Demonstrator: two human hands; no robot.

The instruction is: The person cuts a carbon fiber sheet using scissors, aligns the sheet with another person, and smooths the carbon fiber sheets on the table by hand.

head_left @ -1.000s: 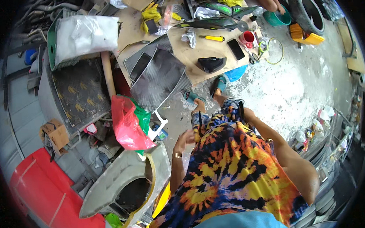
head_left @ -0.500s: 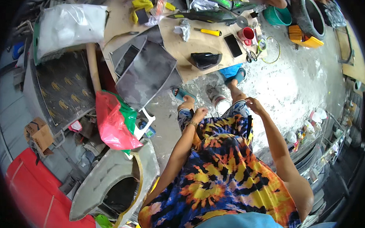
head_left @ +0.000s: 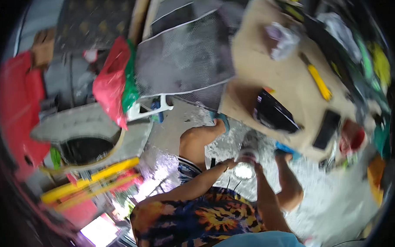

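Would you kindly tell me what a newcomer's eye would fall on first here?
Probably the orange, yellow and dark tie-dye shirt at bottom centre. Next might come the pinkish-red plastic bag left of centre and the yellow utility knife on the tan tabletop at upper right. Below centre, a bright-ended cylinder sits between the left hand and right hand.

lower centre: left hand (head_left: 230,163), right hand (head_left: 258,168) flanking round container (head_left: 244,168) | right of centre: glossy black part (head_left: 274,112) | upper centre: grey sheet (head_left: 182,57) | upper right: yellow cutter (head_left: 318,81)
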